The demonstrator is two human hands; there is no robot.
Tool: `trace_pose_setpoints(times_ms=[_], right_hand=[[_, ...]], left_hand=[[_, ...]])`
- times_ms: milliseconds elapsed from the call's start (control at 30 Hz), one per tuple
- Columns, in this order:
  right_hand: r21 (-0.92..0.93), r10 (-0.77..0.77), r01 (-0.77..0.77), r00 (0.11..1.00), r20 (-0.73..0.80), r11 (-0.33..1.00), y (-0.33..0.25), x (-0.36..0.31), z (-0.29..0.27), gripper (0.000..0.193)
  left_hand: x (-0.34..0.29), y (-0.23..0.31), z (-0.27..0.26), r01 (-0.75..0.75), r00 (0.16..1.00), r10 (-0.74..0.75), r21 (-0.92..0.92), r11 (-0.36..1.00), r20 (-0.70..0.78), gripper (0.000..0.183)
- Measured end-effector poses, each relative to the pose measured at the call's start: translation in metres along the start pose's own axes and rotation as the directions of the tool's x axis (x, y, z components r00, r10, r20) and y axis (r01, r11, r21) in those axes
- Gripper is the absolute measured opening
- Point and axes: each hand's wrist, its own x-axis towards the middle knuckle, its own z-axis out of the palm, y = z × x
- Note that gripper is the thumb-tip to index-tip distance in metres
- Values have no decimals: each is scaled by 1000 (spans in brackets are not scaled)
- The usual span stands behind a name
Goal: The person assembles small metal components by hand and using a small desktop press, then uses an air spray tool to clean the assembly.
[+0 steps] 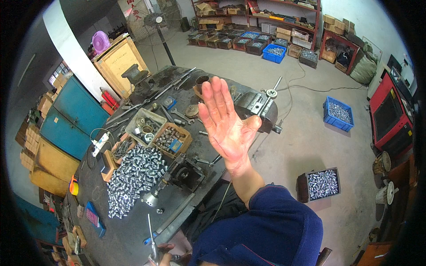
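Note:
My right hand (228, 128) is raised palm toward me, with fingers stretched, thumb out and nothing in it. Low in the picture, my left hand (165, 258) is closed on a slim metal tool with a long thin shaft (152, 232) pointing up; its exact kind is unclear and part of the hand is cut off. Beyond the left hand stands a dark bench fixture (185, 174) with a round metal handwheel (150, 199). One small metal sleeve (159, 211) lies beside the wheel. A large heap of shiny metal sleeves (133, 179) spreads to its left.
A bench vise (257, 106) with a dial gauge (271, 93) sits at the table's right edge. A wooden box (188, 144) of fittings, a clear plastic bin (133, 126) and wrenches (183, 116) cover the far table. On the floor stand a blue crate (326, 116) and another container (302, 188) of parts.

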Motion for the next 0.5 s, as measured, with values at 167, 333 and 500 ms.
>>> trace_pose_setpoints(times_ms=[167,333,500], right_hand=[[-28,-23,23,999,-26,999,-1,3,-1,92],[-78,25,-32,995,-99,996,7,0,-17,91],[-882,-65,-298,937,-344,364,-21,-39,-69,96]], left_hand=[[5,-7,-1,4,1000,-5,-70,998,-11,32],[-1,-9,-1,-61,996,48,-163,985,-82,32],[11,-8,0,-32,996,6,-278,960,-94,20]])
